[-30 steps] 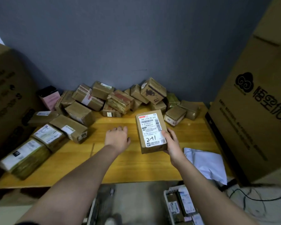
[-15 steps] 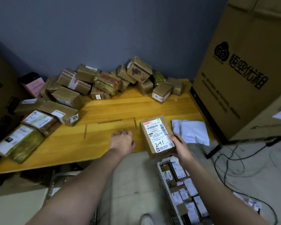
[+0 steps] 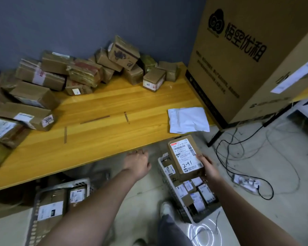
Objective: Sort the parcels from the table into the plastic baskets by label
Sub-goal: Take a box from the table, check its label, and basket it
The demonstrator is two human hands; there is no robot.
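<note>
Past the desk's [image 3: 100, 139] front edge, over the floor, the right hand [image 3: 209, 168] holds a parcel [image 3: 185, 157], fingers wrapped round its lower right corner, label up and marked 241. It hangs above the right basket [image 3: 169, 185], which holds labelled parcels and stands on the floor. Left hand [image 3: 136, 162] hovers just off the desk edge, fingers loosely curled, grasping nothing. Desk centre is bare wood; a white mailer [image 3: 188, 119] lies near its right end, beside a big carton [image 3: 238, 59]. Piled parcels [image 3: 89, 71] line the wall and left side, cut off at the frame. A second basket [image 3: 60, 203] sits partly under the desk, blurred. Cables [image 3: 238, 157] trail on the floor at right.
</note>
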